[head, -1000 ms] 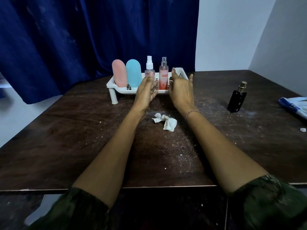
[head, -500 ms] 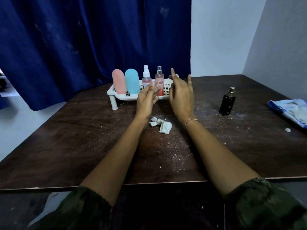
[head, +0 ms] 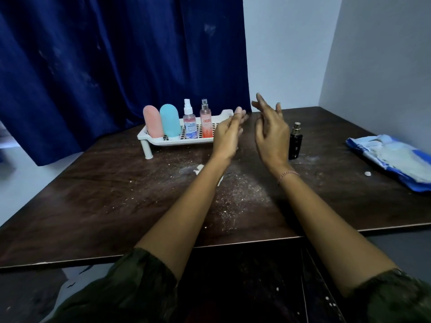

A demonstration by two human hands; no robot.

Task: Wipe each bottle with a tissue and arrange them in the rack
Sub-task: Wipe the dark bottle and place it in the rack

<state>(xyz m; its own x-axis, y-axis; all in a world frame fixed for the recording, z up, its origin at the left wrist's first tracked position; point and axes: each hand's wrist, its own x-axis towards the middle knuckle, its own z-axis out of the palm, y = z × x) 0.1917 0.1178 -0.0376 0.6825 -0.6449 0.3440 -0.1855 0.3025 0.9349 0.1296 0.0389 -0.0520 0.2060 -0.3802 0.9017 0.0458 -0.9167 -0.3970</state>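
A white rack (head: pixel 149 136) on legs stands at the back of the table. In it, left to right, stand a pink bottle (head: pixel 153 121), a teal bottle (head: pixel 169 120), a clear spray bottle (head: pixel 190 122) and a pink-red spray bottle (head: pixel 206 122). A black perfume bottle (head: pixel 295 142) stands on the table right of the rack. My left hand (head: pixel 227 134) is raised in front of the rack's right end, empty with fingers apart. My right hand (head: pixel 271 131) hovers just left of the black bottle, also empty. A crumpled tissue (head: pixel 199 168) lies mostly hidden under my left forearm.
The dark wooden table (head: pixel 105 194) is dusted with white crumbs in the middle. A blue and white tissue packet (head: pixel 394 159) lies at the right edge, with a small white bit (head: pixel 367 173) beside it. A blue curtain (head: pixel 105 54) hangs behind.
Both hands have lifted off the rack's front and shifted right, toward the black bottle. The view has swung left, and my left forearm now covers most of the tissue.
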